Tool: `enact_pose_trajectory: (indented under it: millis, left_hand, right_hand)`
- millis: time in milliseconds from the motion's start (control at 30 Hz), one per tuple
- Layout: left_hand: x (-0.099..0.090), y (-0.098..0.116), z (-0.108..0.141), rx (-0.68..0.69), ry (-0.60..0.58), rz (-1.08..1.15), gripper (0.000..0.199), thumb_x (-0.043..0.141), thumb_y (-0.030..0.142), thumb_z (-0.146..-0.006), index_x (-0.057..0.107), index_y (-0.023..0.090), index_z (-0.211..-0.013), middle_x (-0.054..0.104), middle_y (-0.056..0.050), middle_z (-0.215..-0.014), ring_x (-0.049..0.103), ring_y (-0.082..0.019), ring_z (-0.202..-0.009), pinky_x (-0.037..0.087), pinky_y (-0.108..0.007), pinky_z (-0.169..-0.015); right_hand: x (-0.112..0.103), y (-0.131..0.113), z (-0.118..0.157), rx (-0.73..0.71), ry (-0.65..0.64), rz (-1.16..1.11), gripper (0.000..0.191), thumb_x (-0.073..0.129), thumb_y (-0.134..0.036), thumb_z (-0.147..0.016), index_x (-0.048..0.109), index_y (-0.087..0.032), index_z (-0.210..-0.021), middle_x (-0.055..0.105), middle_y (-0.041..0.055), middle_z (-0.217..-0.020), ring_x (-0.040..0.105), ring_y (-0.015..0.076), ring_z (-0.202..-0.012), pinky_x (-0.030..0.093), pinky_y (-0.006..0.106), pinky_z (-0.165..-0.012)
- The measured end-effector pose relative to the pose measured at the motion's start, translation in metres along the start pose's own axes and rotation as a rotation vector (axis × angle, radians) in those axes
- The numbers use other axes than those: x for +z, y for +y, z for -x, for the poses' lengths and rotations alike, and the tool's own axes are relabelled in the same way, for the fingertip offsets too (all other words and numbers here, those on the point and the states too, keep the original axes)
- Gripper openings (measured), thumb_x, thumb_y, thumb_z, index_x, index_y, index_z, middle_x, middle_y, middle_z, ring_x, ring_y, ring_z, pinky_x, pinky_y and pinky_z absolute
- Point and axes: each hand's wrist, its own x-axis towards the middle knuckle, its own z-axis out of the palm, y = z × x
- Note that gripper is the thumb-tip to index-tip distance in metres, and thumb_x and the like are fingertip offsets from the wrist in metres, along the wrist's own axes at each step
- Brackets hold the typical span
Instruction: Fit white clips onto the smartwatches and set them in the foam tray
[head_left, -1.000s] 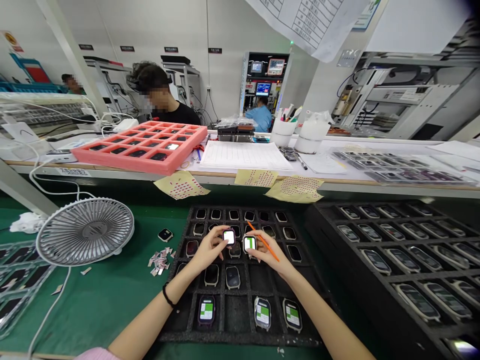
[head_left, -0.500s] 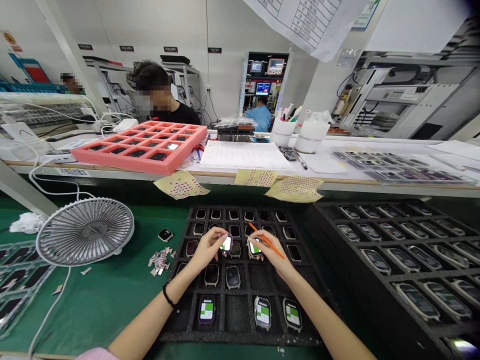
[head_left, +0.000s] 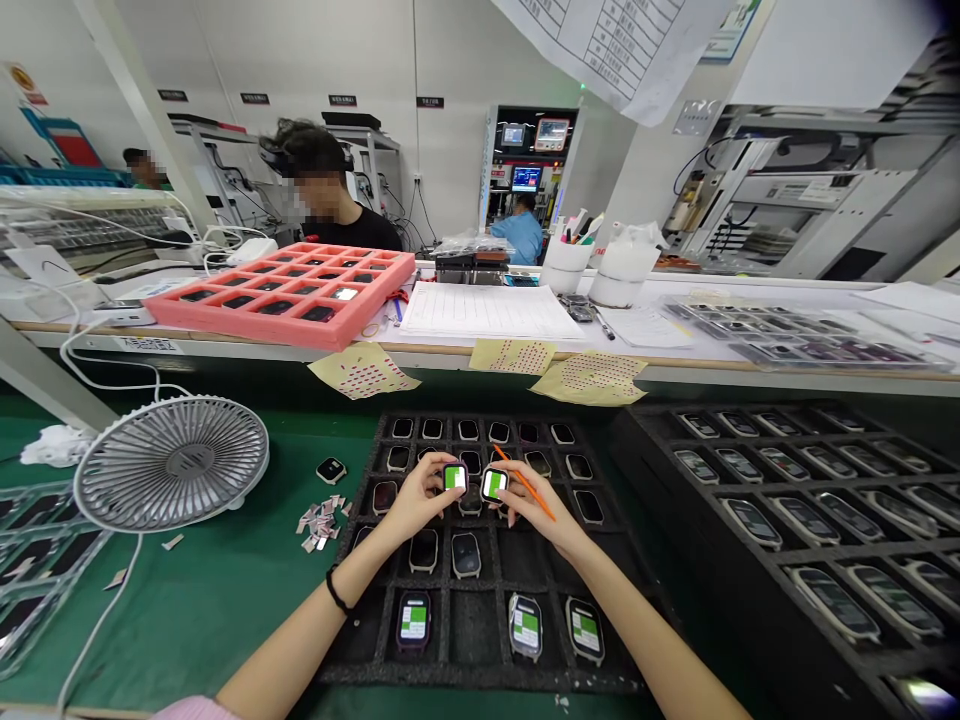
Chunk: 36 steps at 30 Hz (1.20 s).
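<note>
Fingers (head_left: 431, 466) of your left hand (head_left: 418, 494) are closed around a dark-framed watch (head_left: 454, 479), its lit green-and-white screen facing you. Your right hand (head_left: 534, 500) grips a pale-framed watch (head_left: 495, 485), also lit green and white, and an orange stick (head_left: 525, 483) slants across that same hand; you can't tell exactly how it is held. You have the two watches side by side, near each other with a gap between them, above the middle rows of a black foam tray (head_left: 472, 635). In the tray's row closest to you lie three lit watches (head_left: 525, 628), one left of a bare compartment and two right of it; behind them are two dark-screened watches (head_left: 465, 554) in neighbouring compartments. You wear a black band (head_left: 337, 592) on your left wrist. To your left, a small watch (head_left: 331, 469) lies on the green mat (head_left: 247, 600), with a scatter of small pieces (head_left: 322, 524) near it and a grey fan (head_left: 172, 462) further out. To your right stands another black tray (head_left: 697, 560), with watches in its compartments.
</note>
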Motion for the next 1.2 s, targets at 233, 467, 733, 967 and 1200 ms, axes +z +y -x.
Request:
enact_pose_trajectory:
  millis: [233, 467, 733, 967, 1200]
  left_hand:
    - [0.000, 0.001, -0.001, -0.019, 0.017, 0.032, 0.047, 0.070, 0.041, -0.070, 0.048, 0.020, -0.106, 0.057, -0.006, -0.097, 0.061, -0.016, -0.071, 0.043, -0.016, -0.039]
    - [0.001, 0.011, 0.000, -0.105, 0.096, 0.092, 0.041, 0.066, 0.051, -0.072, 0.053, 0.018, -0.093, 0.054, 0.002, -0.075, 0.046, -0.006, -0.050, 0.031, -0.014, -0.037]
    - [0.001, 0.008, 0.000, -0.079, 0.040, 0.096, 0.040, 0.064, 0.052, -0.074, 0.054, 0.018, -0.094, 0.056, 0.001, -0.079, 0.047, -0.005, -0.048, 0.030, -0.014, -0.035]
    - [0.000, 0.002, 0.000, -0.008, -0.014, 0.070, 0.045, 0.068, 0.041, -0.073, 0.048, 0.020, -0.108, 0.056, -0.006, -0.100, 0.061, -0.015, -0.073, 0.040, -0.015, -0.039]
    - [-0.001, 0.000, -0.003, -0.008, -0.035, 0.160, 0.045, 0.060, 0.046, -0.080, 0.047, 0.021, -0.115, 0.053, -0.010, -0.111, 0.060, -0.016, -0.077, 0.048, -0.020, -0.045]
  right_hand:
    - [0.000, 0.001, 0.001, 0.014, 0.019, 0.043, 0.042, 0.072, -0.031, -0.074, 0.055, -0.025, -0.112, 0.060, 0.0017, -0.086, 0.062, 0.0153, -0.071, 0.046, 0.020, -0.048]
    - [0.002, -0.003, -0.002, 0.086, 0.242, 0.084, 0.031, 0.068, -0.048, -0.073, 0.063, -0.021, -0.086, 0.053, -0.0026, -0.062, 0.048, 0.0096, -0.046, 0.037, 0.020, -0.038]
    - [0.003, -0.006, -0.001, 0.075, 0.224, 0.088, 0.030, 0.071, -0.045, -0.071, 0.062, -0.022, -0.087, 0.053, -0.0027, -0.065, 0.043, 0.0081, -0.046, 0.037, 0.021, -0.040]
    - [0.002, -0.002, 0.000, 0.007, 0.105, 0.077, 0.037, 0.077, -0.033, -0.068, 0.059, -0.024, -0.099, 0.058, 0.0004, -0.081, 0.054, 0.0126, -0.063, 0.039, 0.019, -0.043]
    - [0.003, -0.004, 0.000, -0.003, 0.113, -0.018, 0.029, 0.064, -0.041, -0.080, 0.059, -0.024, -0.104, 0.056, -0.0003, -0.078, 0.056, 0.0122, -0.058, 0.041, 0.021, -0.041]
